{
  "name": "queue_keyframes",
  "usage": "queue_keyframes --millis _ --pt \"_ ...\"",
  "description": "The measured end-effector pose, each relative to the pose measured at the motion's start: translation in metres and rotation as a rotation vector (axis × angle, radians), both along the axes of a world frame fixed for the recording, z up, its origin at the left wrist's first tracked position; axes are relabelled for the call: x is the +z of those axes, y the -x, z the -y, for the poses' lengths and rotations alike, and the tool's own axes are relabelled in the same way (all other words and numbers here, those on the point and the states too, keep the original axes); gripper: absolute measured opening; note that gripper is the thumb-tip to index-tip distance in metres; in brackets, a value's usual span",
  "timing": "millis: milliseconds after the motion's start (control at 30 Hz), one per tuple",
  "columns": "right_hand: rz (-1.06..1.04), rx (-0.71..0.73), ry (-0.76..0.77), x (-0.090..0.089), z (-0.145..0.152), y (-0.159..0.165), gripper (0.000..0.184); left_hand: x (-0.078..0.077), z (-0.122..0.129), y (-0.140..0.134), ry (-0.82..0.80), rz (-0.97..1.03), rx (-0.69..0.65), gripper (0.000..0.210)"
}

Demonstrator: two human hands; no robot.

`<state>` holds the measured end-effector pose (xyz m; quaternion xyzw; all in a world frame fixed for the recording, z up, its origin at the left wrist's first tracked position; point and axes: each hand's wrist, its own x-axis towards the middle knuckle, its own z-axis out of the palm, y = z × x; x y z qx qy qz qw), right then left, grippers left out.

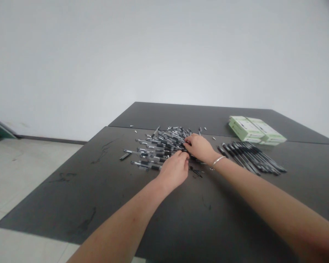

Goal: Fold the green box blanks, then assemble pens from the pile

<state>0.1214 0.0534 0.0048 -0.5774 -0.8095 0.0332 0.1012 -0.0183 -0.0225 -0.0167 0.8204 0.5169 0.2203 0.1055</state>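
A heap of clear-barrelled pens with black grips [153,147] lies on the dark table. My left hand [176,167] is at the near right side of the heap with its fingers curled closed; what they hold, if anything, is hidden. Just beyond and to the right, my right hand [200,147] reaches over the heap's right edge, thumb and fingers drawn together at the pens. Whatever is between those fingertips is too small to make out. Small dark pen parts [196,171] lie right of my left hand. A row of black pens [252,157] rests to the right of my right hand.
Two green-and-white boxes [245,129] stand side by side at the back right of the table [104,204]. Small silvery tips [214,138] are scattered around the heap. A seam crosses the tabletop, and a white wall [164,51] rises behind.
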Motion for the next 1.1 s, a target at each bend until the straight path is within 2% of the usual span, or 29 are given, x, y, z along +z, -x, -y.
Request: queue_keyframes --millis 167,367,833,1100 --pt "0.045 -0.030 0.010 -0.004 -0.008 0.009 0.031 0.001 0.000 0.000 -0.004 -0.014 -0.007 0.019" --pt "0.098 -0.033 0.012 -0.002 -0.009 0.012 0.027 0.002 0.002 -0.001 0.004 -0.030 -0.013 0.019" --pt "0.217 0.036 -0.025 -0.003 -0.007 0.018 0.036 0.001 0.000 0.000 0.007 -0.028 -0.011 0.021" --pt "0.176 0.007 -0.017 0.000 -0.003 0.012 0.028 0.002 0.000 0.000 0.029 -0.040 0.000 0.021"
